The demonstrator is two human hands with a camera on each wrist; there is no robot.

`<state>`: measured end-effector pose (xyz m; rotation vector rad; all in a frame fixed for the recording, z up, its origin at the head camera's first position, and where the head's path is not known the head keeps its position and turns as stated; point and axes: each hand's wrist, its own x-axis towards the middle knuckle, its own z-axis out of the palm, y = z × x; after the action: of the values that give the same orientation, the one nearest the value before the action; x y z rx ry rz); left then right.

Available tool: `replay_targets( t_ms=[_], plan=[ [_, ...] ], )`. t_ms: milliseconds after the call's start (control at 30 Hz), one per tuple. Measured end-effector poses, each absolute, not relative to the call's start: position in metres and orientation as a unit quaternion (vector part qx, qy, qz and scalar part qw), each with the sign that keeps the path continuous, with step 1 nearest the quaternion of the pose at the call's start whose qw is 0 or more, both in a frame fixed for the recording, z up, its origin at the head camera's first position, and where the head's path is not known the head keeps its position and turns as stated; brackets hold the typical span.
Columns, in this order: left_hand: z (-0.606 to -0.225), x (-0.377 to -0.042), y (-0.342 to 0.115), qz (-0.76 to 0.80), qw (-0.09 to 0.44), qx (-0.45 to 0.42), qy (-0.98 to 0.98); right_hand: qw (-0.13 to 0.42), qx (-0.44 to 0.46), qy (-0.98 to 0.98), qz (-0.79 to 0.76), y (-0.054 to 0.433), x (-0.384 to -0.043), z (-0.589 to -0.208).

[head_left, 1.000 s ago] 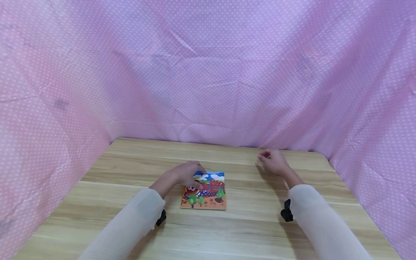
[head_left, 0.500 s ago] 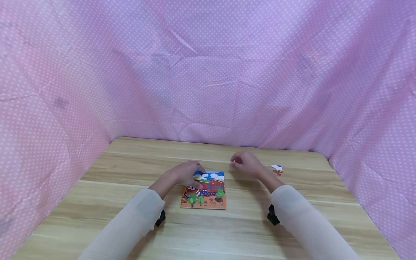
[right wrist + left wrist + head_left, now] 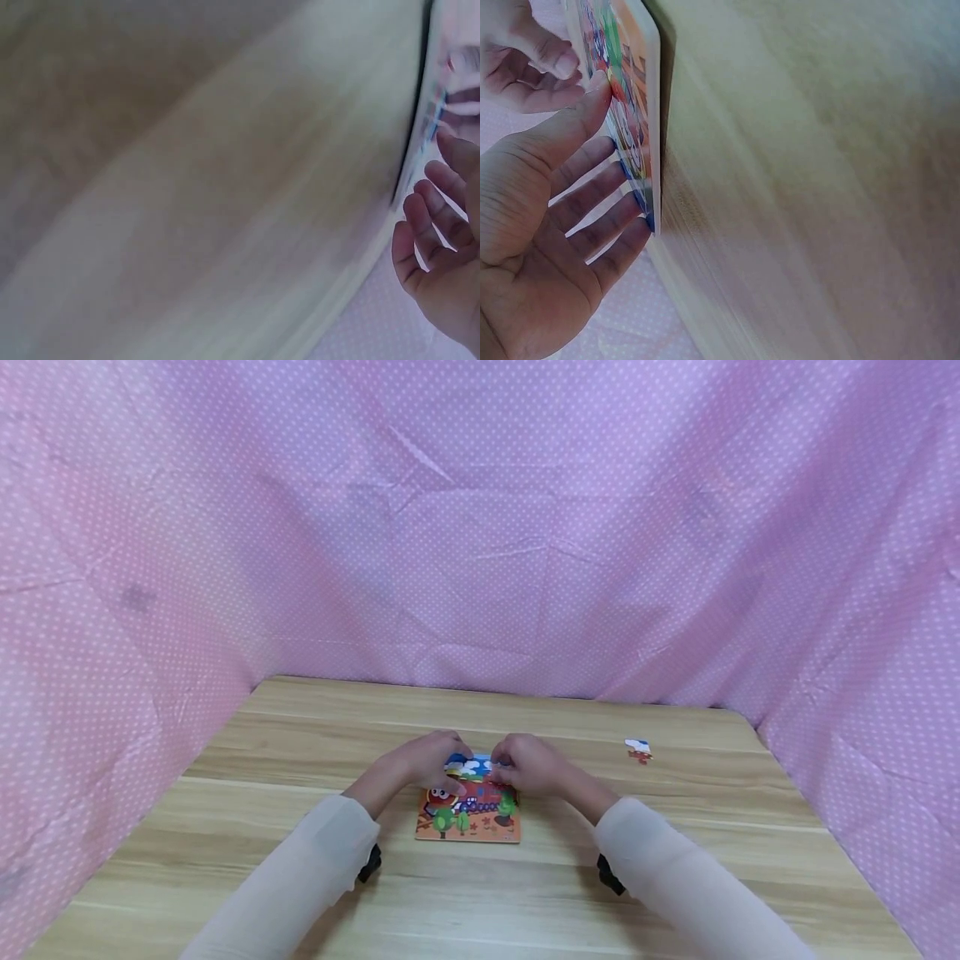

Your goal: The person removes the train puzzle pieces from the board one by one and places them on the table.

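A square picture puzzle board (image 3: 472, 827) with trees, a red building and a cloudy sky lies flat on the table. My left hand (image 3: 431, 760) rests on its upper left part, thumb on the picture and extended fingertips along the far edge; the left wrist view shows this hand (image 3: 562, 195) touching the board (image 3: 634, 82). Over the upper right corner is my right hand (image 3: 532, 766), thumb and index finger close together at the sky. Whether they pinch a piece is hidden. To the right lies a loose puzzle piece (image 3: 639, 750), white, blue and red.
The wooden table (image 3: 300, 860) extends around the board. Pink dotted cloth (image 3: 480, 568) hangs behind the table and along both sides. A black wrist camera (image 3: 610, 875) sits under the right forearm, and another (image 3: 370, 864) under the left.
My right hand has moved left from the far right of the table to the board's upper right corner, uncovering the loose puzzle piece. My left hand and the board have stayed put.
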<state>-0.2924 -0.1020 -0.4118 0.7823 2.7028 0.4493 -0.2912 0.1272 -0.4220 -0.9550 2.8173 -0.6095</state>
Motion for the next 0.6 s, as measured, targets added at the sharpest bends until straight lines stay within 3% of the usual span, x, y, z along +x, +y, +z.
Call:
replay_targets(
  t_ms=[600],
  plan=[
    [-0.410,-0.291,-0.103,0.149,0.141,0.277,0.939,0.117,-0.251,0.924,-0.265,0.113,-0.287,-0.431]
  ],
)
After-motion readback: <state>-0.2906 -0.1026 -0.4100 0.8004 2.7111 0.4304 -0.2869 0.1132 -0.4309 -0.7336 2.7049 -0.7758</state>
